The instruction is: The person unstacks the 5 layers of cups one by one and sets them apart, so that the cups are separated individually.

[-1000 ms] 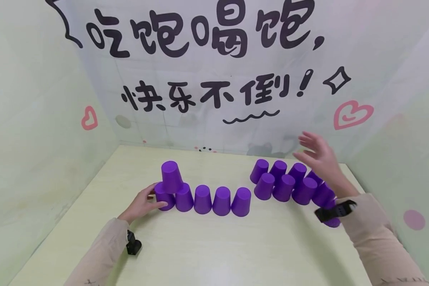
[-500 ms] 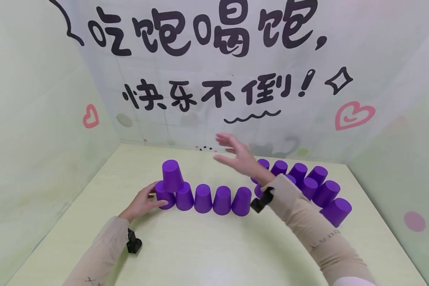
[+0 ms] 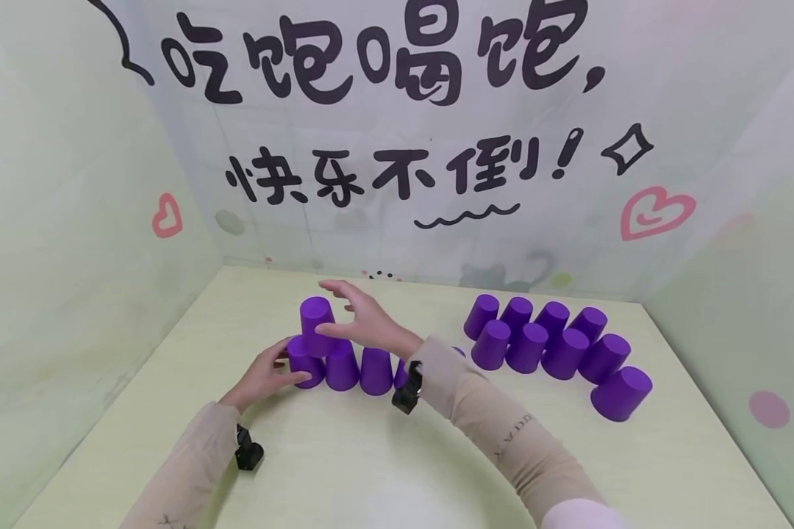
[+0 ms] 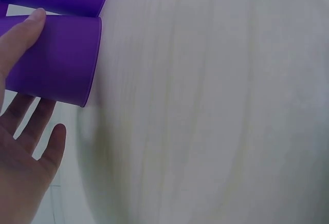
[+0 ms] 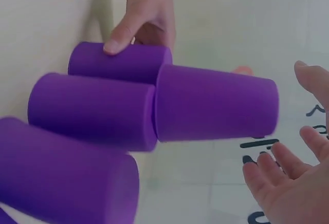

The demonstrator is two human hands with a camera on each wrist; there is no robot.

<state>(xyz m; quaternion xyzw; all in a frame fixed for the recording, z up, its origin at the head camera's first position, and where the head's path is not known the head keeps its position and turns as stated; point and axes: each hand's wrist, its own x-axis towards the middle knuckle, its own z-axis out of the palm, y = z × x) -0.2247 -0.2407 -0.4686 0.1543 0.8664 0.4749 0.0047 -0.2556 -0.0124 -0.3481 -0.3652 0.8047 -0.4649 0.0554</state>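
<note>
In the head view, an upside-down purple cup [image 3: 307,360] stands at the left end of a front row. My left hand [image 3: 265,375] holds it, thumb on the near side and fingers round the far side. An upper purple cup [image 3: 315,316] rests upside down across this cup and the neighbouring cup [image 3: 342,371]. Close to the upper cup is my right hand [image 3: 373,323], fingers spread and thumb passing in front. The right wrist view shows a gap between the right hand [image 5: 295,183] and the upper cup [image 5: 218,103].
Further along the row stands another purple cup [image 3: 376,371]; the right forearm partly hides the row's right end. Several more upside-down purple cups [image 3: 528,349] stand in two rows on the right of the pale table [image 3: 344,470]. A printed wall [image 3: 344,242] rises behind.
My right hand has swept left from above the right-hand group of cups to beside the upper cup. The left hand and the cups stay where they were.
</note>
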